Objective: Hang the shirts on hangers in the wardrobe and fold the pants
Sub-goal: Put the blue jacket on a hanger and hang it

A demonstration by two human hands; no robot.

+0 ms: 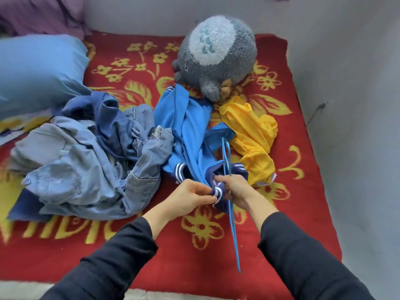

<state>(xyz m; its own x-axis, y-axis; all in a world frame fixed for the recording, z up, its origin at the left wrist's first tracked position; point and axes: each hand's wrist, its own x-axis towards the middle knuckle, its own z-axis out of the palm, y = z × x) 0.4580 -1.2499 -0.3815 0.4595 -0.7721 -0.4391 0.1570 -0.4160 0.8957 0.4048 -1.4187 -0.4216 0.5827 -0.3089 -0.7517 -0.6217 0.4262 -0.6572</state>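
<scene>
A bright blue shirt (184, 126) with a navy, white-striped collar lies in the middle of the red blanket. My left hand (192, 194) pinches the striped collar edge. My right hand (234, 188) grips the collar together with a thin blue hanger (232, 226), whose hook pokes up past the collar while its long side runs down toward me. A yellow shirt (253, 137) lies crumpled to the right. A heap of light and dark denim pants (86, 161) sits to the left.
A red bed blanket (216, 256) with yellow flowers covers the bed. A grey plush toy (216, 55) sits at the back, touching the blue shirt. A blue pillow (39, 70) lies at the left. Grey walls close the back and right side.
</scene>
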